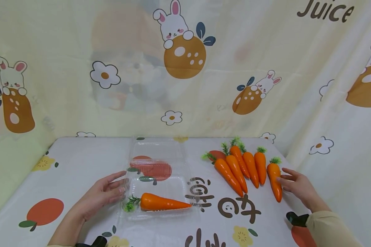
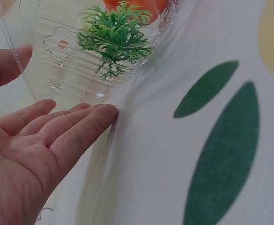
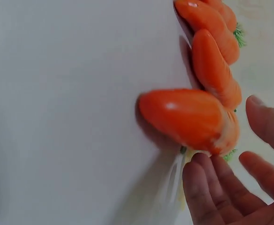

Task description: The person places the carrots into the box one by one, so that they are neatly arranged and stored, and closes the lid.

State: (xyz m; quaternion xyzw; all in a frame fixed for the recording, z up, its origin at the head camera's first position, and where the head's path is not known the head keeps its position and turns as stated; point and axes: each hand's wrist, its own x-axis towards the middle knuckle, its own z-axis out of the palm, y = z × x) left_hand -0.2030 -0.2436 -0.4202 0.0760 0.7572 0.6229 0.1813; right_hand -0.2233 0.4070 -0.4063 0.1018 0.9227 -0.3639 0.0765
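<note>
The clear plastic container [image 1: 173, 188] lay unfolded on the printed cloth [image 1: 89, 154], its two halves arranged near and far. One orange carrot [image 1: 164, 202] lay crosswise in the near half, leafy top to the left and tip to the right. The left hand [image 1: 102, 192] was released, its fingers extended at the container's left edge; contact could not be confirmed. The right hand [image 1: 300, 187] was also released, its fingers at the right side of the outermost carrot [image 1: 275, 181] and its thumb apart from it; whether the fingertips touched could not be determined. Five further carrots [image 1: 250, 169] lay grouped to the left of that carrot, tips toward the person. A printed curtain [image 1: 136, 120] hung behind the cloth
</note>
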